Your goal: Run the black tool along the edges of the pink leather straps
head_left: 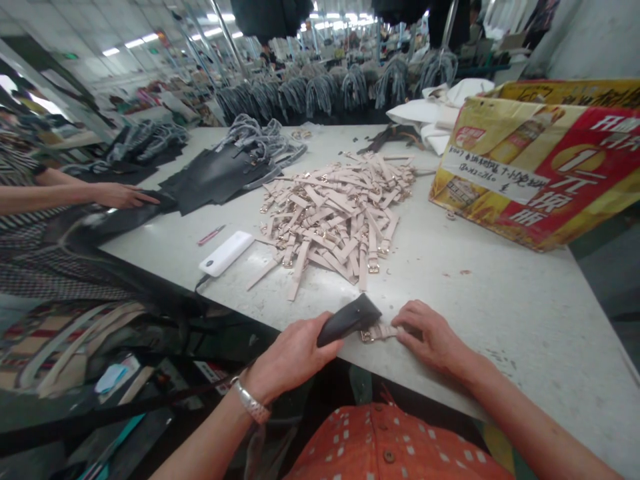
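My left hand point(295, 353) is closed around a dark, flat leather-like piece point(350, 319) with a small shiny dot on it. The piece points right, over the table's near edge. Just under its tip lies a beige buckle strap point(384, 331) with a gold-coloured buckle at its left end. The fingers of my right hand point(433, 337) are closed on the strap's right end, low on the tabletop. A large heap of similar beige buckle straps point(335, 213) lies beyond both hands.
A white power bank point(227, 254) and a small red tool point(211, 235) lie left of the heap. A printed carton point(530, 167) stands at the right. Black bags point(215, 177) lie at the back left, where a co-worker's hand point(120, 195) holds dark material.
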{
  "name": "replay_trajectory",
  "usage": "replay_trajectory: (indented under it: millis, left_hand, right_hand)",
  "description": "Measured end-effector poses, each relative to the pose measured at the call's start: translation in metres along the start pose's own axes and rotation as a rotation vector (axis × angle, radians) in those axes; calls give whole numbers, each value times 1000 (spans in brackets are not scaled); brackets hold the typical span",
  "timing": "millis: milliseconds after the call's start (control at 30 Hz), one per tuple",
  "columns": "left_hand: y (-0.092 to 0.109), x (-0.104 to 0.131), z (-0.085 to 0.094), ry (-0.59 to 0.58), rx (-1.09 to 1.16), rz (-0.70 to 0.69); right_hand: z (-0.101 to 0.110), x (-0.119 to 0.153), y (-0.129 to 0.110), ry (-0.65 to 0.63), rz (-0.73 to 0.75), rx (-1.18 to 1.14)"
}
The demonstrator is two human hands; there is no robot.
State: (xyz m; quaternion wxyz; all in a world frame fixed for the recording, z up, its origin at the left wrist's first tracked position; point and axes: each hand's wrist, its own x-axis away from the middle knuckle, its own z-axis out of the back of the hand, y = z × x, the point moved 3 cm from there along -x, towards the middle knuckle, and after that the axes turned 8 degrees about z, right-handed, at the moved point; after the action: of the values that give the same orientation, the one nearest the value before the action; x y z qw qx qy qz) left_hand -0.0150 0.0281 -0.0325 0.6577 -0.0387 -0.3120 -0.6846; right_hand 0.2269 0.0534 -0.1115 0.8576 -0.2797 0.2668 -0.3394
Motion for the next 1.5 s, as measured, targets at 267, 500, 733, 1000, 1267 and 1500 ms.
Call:
replay_trajectory:
  millis: [267,500,733,1000,1267,1500]
  left_hand:
    - [13,28,8,-34,-136,-29]
    - [47,31,4,-64,-404,-108]
    - [65,19,-4,0,-494,-156]
    - [51,9,-8,72,-414,-159]
    - [26,9,10,70,-319,-23]
    - [36,17,12,-17,-401,-88]
  right_hand:
    - [-1,1,0,25,-5,-3]
    - [5,-1,1,-42,29,-56]
    - [2,1,7,20,-31,-63]
    - [0,5,14,137,-104,-121]
    - [2,4,13,138,-91,-132]
    - [2,4,12,145,-95,-132]
